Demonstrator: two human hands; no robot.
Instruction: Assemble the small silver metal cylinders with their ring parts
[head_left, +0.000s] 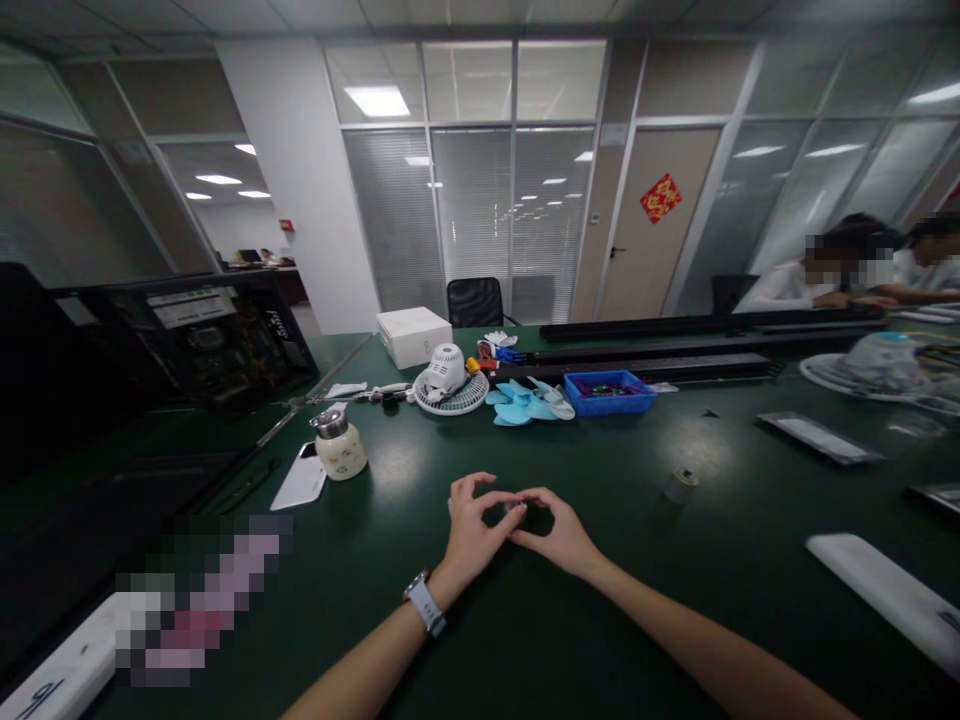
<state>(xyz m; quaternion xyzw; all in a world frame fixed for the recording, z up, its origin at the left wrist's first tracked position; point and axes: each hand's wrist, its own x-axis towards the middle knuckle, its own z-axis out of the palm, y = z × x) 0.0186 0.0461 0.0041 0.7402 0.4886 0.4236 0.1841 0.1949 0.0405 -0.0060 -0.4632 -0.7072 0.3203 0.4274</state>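
Note:
My left hand (480, 525), with a watch (425, 602) on its wrist, pinches a small part (516, 508) that is mostly covered by fingers. From the other side my right hand (559, 530) closes thumb and forefinger on the same part. Its kind is too small and hidden to tell; a greyish, shiny bit shows between the fingertips. Both hands meet just above the dark green table (480, 660). To their right a small metal cylinder, like a motor (681, 485), stands on the tabletop.
Beyond the hands lie light-blue fan blades (517, 402), a white fan head on its grille (448, 382) and a blue tray (609, 394) of small parts. A cream flask (341, 447) and a phone (300, 482) are at left. Long black bars (712, 328) line the back; people sit far right.

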